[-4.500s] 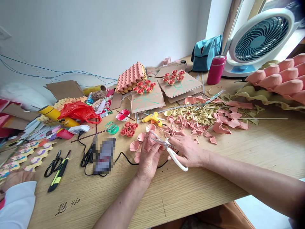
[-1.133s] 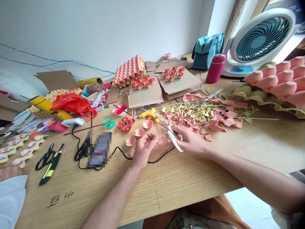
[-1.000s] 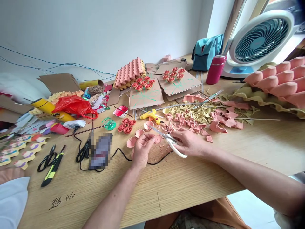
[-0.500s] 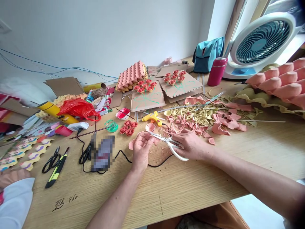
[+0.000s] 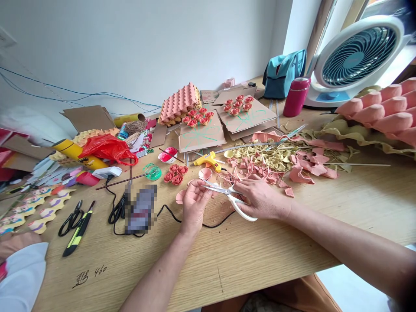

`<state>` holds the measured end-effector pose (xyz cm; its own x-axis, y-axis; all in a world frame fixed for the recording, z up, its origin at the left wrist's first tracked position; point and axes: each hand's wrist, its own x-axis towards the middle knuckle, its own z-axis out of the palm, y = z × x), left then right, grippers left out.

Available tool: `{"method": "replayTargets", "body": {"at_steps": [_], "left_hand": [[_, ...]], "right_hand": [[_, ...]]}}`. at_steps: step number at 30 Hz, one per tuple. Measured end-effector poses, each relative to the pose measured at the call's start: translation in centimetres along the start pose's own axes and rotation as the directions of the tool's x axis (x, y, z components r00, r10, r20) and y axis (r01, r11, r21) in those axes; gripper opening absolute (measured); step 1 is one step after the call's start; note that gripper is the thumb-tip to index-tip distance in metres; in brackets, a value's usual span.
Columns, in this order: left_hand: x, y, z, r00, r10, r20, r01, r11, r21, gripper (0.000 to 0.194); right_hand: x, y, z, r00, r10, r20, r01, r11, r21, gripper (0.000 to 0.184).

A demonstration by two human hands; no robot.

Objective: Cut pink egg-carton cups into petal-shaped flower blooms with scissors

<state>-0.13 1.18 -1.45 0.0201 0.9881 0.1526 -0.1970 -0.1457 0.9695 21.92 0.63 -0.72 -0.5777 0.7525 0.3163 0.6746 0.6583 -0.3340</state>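
Note:
My right hand is closed around the white handles of a pair of scissors. The blades point left and stand slightly apart at the fingertips of my left hand. Thumb and fingers of that hand are pinched on a small pink egg-carton piece, mostly hidden by the fingers and blades. Just beyond the hands sits a pink carton cup, and another pink piece lies left of my left hand. Small pink scraps are scattered beneath the scissors.
Behind the hands are a yellow glue gun, red paper roses and a heap of carton scraps. A black cable crosses the table. Black scissors and a cutter knife lie left, near another person's sleeve.
The scissor blades have parted a little at my left fingertips. Both hands otherwise stay in nearly the same place.

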Motion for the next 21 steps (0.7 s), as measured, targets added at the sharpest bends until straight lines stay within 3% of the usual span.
{"method": "replayTargets", "body": {"at_steps": [21], "left_hand": [[-0.8, 0.6, 1.1, 0.996, -0.021, 0.09, 0.024, 0.999, -0.034, 0.045]], "right_hand": [[0.1, -0.8, -0.4, 0.999, -0.041, 0.021, 0.041, 0.999, -0.01, 0.029]]}}
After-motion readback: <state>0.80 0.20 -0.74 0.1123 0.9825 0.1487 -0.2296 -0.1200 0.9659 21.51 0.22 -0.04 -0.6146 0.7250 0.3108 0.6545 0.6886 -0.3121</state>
